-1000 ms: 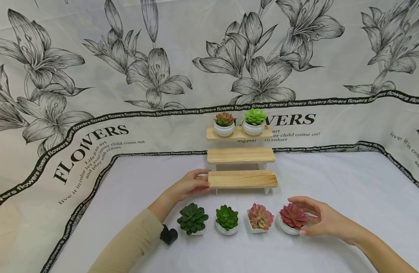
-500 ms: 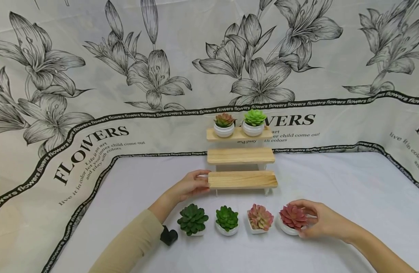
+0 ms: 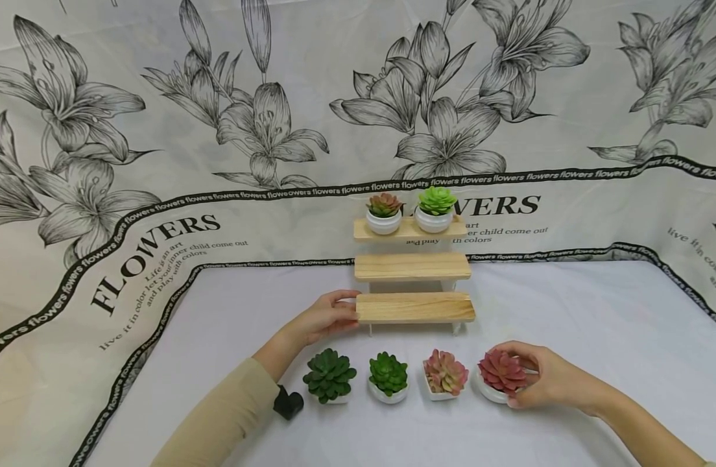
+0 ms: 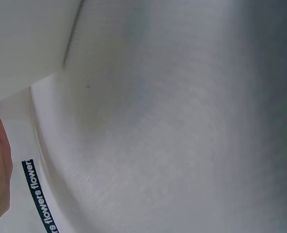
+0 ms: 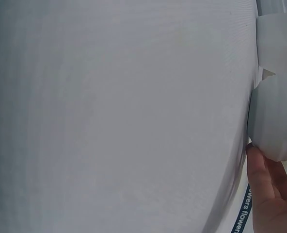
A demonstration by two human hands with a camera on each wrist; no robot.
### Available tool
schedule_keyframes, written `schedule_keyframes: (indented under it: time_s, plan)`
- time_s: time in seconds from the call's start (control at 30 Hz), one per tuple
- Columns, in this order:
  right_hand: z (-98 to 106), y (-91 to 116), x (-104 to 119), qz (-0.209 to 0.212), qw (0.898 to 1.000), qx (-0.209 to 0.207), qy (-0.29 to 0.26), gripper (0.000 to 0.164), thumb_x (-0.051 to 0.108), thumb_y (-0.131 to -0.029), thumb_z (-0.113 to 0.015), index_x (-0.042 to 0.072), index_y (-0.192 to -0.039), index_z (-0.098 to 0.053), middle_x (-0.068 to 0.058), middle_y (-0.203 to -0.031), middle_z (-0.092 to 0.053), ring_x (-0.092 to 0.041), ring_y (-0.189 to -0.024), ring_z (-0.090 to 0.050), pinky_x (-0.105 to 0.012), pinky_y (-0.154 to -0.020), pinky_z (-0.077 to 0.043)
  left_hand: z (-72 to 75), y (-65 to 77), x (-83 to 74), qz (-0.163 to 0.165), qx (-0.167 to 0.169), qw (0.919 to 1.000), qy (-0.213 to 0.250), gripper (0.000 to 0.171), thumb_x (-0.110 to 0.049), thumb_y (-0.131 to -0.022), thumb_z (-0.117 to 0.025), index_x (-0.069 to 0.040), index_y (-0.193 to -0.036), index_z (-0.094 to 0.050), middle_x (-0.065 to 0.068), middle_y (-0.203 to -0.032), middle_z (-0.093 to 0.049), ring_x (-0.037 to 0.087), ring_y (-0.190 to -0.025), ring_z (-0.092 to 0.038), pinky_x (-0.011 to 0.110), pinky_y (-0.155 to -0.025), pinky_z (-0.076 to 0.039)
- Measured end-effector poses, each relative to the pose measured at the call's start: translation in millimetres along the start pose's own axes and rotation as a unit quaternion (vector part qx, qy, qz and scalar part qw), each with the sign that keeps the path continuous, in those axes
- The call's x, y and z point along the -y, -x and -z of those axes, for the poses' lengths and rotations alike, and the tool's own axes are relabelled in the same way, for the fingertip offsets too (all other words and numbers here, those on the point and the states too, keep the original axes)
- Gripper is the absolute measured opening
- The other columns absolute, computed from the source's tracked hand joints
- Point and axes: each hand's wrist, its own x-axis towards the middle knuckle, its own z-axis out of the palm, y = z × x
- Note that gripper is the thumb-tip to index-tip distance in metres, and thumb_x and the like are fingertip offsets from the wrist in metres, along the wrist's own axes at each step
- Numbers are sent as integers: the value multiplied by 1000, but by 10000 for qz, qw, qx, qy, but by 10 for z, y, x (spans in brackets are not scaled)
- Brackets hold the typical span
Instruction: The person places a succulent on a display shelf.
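Observation:
In the head view, my right hand (image 3: 553, 381) holds a potted red succulent (image 3: 501, 372) at the right end of the front row, fingers and thumb around its round white pot. The right wrist view shows my fingers against that white pot (image 5: 273, 119) close to the tablecloth. My left hand (image 3: 329, 318) grips the left end of the lowest board on a three-tier wooden shelf stand (image 3: 415, 307); its fingertips are partly hidden by the board. Left of the red plant stand a pink succulent (image 3: 445, 373), a green succulent (image 3: 388, 374) and a dark green succulent (image 3: 329, 376).
Two small potted succulents, one reddish (image 3: 384, 213) and one bright green (image 3: 434, 209), stand on the top board. A small black object (image 3: 288, 402) lies beside my left sleeve. Behind the stand hangs a flower-printed cloth (image 3: 299, 149); a white cloth (image 3: 597, 305) covers the table.
My right hand has closed in slightly around the red succulent's pot, its thumb shifting left along the near side. My left hand and the stand stay in place.

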Motion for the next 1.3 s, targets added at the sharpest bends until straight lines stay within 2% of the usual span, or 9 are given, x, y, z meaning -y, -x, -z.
schedule_keyframes:
  time_s: [0.13,0.47,0.67,0.8,0.93,1.2,1.3]
  plan:
    - [0,-4,3,-248,9996,-70,61,63,8,-70,-79,1,-125,-49,-13,-118,-56,-2,-101,-52,-15,-81,-45,5,-4,-1,-2,30,10000,5,55,7,-87,-54,0,-139,-37,21,-119,-53,15,-85,-61,26,-78,-56]
    - [5,-33,66,-286,9992,-276,-57,66,5,-71,-77,-4,-128,-44,-18,-119,-52,0,-101,-51,-18,-80,-49,7,-1,1,-9,29,10000,-24,55,7,-87,-54,0,-139,-37,21,-119,-53,15,-84,-62,26,-78,-56]
    - [40,-78,152,-417,9981,-429,-145,68,5,-72,-76,-5,-130,-42,-17,-120,-54,-1,-100,-53,-22,-78,-51,5,6,-6,27,-20,10000,-27,55,7,-87,-54,0,-139,-38,21,-119,-53,15,-85,-61,26,-78,-56]
    - [73,-108,225,-472,9976,-474,-174,66,7,-74,-75,-5,-130,-40,-13,-119,-55,-2,-100,-53,-22,-79,-51,-1,7,-10,40,3,10000,-32,55,7,-87,-54,0,-140,-37,22,-122,-52,15,-86,-61,26,-79,-56]
    - [113,-147,300,-514,9971,-505,-247,68,7,-75,-74,-5,-132,-38,-14,-122,-54,-3,-101,-53,-23,-80,-51,-8,9,-14,58,-14,10000,-23,55,7,-87,-54,0,-140,-37,23,-124,-51,16,-86,-61,26,-78,-56]
    - [197,-268,510,-695,9951,-696,108,72,13,-76,-74,-4,-135,-37,-20,-125,-51,-5,-103,-52,-26,-79,-50,-6,12,-22,60,-54,10000,-51,56,8,-88,-54,0,-140,-37,24,-126,-49,15,-86,-61,26,-78,-56]
    - [215,-337,593,-720,9944,-738,212,72,15,-76,-74,-4,-134,-37,-21,-126,-50,-13,-108,-50,-29,-81,-50,-8,11,-21,65,-69,9999,-42,56,8,-87,-54,0,-140,-37,24,-126,-50,16,-86,-61,27,-78,-56]
